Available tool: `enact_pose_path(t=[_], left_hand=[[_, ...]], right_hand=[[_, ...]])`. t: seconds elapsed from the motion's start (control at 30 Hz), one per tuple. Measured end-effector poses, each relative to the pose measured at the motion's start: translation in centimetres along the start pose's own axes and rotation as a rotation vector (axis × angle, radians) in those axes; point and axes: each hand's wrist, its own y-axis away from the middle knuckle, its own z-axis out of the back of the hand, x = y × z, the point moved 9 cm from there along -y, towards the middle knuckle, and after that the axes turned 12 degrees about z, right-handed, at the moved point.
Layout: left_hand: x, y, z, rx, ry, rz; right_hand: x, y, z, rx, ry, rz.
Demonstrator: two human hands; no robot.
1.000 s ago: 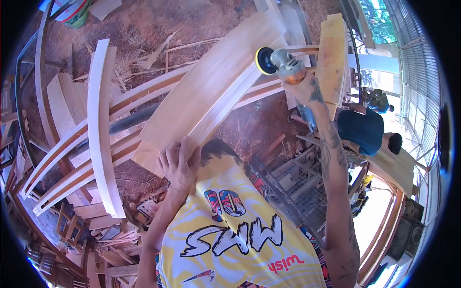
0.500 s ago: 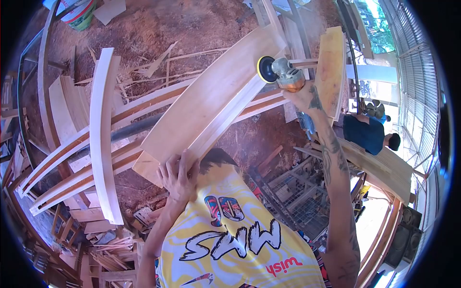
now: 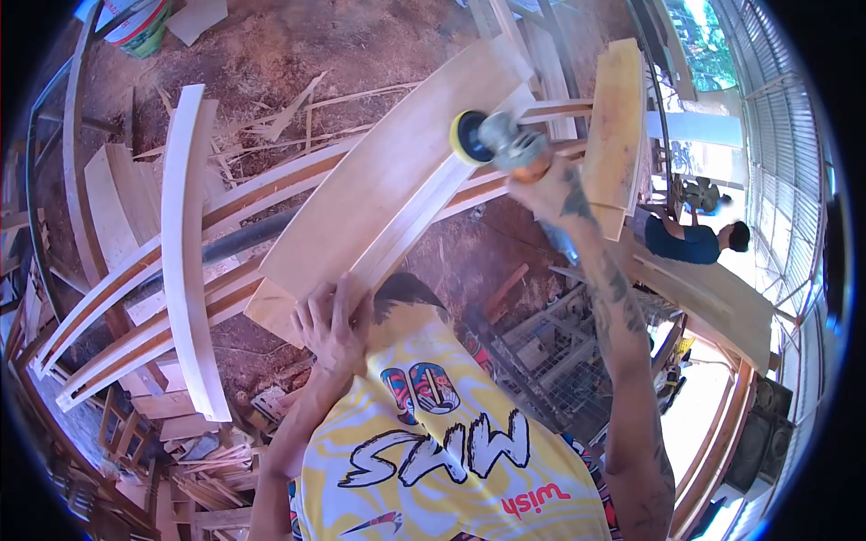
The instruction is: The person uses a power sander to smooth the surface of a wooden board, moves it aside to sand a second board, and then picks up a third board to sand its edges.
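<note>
My right hand (image 3: 546, 185) is wrapped round the body of an angle grinder (image 3: 516, 147) fitted with a yellow-edged sanding disc (image 3: 470, 137). The disc is at the right-hand edge of a wide, slightly curved wooden board (image 3: 388, 153), toward its far end; whether it touches cannot be told. Along that edge runs a pale, stepped wooden strip (image 3: 410, 221). My left hand (image 3: 330, 326) grips the board's near end, fingers bent over its top, close to my yellow jersey.
Long curved wooden rails (image 3: 135, 279) lie beneath the board, with a pale curved piece (image 3: 187, 243) across them. More planks (image 3: 613, 135) stand at right. A person in a dark shirt (image 3: 681, 242) is beyond. Offcuts and sawdust cover the ground.
My right hand has brought the grinder left and slightly nearer along the board's edge. My left hand stays on the near end. The view has shifted slightly.
</note>
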Motion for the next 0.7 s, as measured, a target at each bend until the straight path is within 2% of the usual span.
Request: enact_pose_path(t=[0.03,0.17,0.23,0.33,0.7], left_hand=[[0.0,0.1,0.0,-0.003,0.004,0.001],[-0.2,0.0,-0.1,-0.004,-0.020,-0.002],[-0.3,0.0,0.0,-0.012,-0.014,0.007],[-0.2,0.0,0.0,0.001,-0.022,0.009],[-0.5,0.0,0.0,0.007,-0.050,-0.009]], right_hand=[[3.0,1.9,-0.5,0.055,0.083,0.120],[11.6,7.8,-4.4,0.099,-0.100,0.279],[14.2,9.4,-5.0,0.105,-0.159,0.306],[13.9,9.3,-4.5,0.037,-0.131,0.351],[-4.2,-5.5,6.4,0.049,0.115,0.000]])
